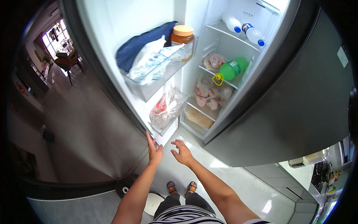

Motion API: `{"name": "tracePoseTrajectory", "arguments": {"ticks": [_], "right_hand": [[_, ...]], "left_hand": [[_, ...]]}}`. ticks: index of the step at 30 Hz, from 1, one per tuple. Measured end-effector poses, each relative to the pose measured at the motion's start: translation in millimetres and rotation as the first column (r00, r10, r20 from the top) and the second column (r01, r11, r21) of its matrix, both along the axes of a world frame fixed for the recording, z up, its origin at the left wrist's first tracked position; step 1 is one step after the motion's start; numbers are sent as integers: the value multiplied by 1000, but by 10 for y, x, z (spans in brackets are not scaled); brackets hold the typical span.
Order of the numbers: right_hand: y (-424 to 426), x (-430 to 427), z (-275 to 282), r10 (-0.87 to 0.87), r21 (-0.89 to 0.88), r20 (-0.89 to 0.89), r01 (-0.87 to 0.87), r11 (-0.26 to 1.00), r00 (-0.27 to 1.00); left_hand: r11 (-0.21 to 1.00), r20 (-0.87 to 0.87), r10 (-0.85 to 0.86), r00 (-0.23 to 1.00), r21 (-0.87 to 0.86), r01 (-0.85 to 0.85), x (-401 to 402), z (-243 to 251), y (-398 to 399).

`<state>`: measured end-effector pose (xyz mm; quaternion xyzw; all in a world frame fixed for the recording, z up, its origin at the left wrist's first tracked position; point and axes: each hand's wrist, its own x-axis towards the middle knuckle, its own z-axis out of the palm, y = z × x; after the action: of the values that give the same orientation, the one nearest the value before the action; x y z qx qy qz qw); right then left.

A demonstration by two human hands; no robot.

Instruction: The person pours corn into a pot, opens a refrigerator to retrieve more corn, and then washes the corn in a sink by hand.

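The left refrigerator door [167, 137] stands open, its lit inside facing me. At its lower outer edge is my left hand [155, 152], fingers spread and seemingly touching that edge, not wrapped around it. My right hand [183, 154] hangs in the air to the right, empty, with its fingers apart and slightly bent. Above the hands, a lower door bin [170, 123] holds a tied plastic bag [165, 107]. The upper door bin [156, 89] carries a dark blue bag [134, 49], a white plastic bag [153, 61] and an orange-lidded jar [182, 35].
Inside, a glass shelf [237, 36] bears two blue-capped bottles [256, 35]. Below lie a green bottle [233, 68] and bagged food [207, 92]. The closed grey door [282, 112] is at right. A robot vacuum [153, 203] sits by my feet, left.
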<state>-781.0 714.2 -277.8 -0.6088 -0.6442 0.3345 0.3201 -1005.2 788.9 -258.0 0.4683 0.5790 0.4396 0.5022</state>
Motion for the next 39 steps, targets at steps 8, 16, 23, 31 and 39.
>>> {"name": "tracePoseTrajectory", "arguments": {"ticks": [8,16,23,31,39], "right_hand": [[-185,871,-796,-412,-551,-444,120,826,796],[-323,1458,-1837,-784,-794,-606,54,605,-133],[456,1448,-3219,-621,-724,-664,151,673,-417],[1467,1990,-4704,-422,-627,-740,310,715,-523],[1735,2285,-5350,-237,-480,-826,418,771,-511]], "left_hand": [[960,23,-253,967,-114,254,719,-1179,-628],[911,65,-362,930,-186,368,1404,-1801,-528],[861,-19,-485,874,-186,474,1631,-2943,149],[831,37,-549,835,-86,550,2230,-4453,1156],[817,293,-473,831,-208,538,2654,-4816,1448]]}}
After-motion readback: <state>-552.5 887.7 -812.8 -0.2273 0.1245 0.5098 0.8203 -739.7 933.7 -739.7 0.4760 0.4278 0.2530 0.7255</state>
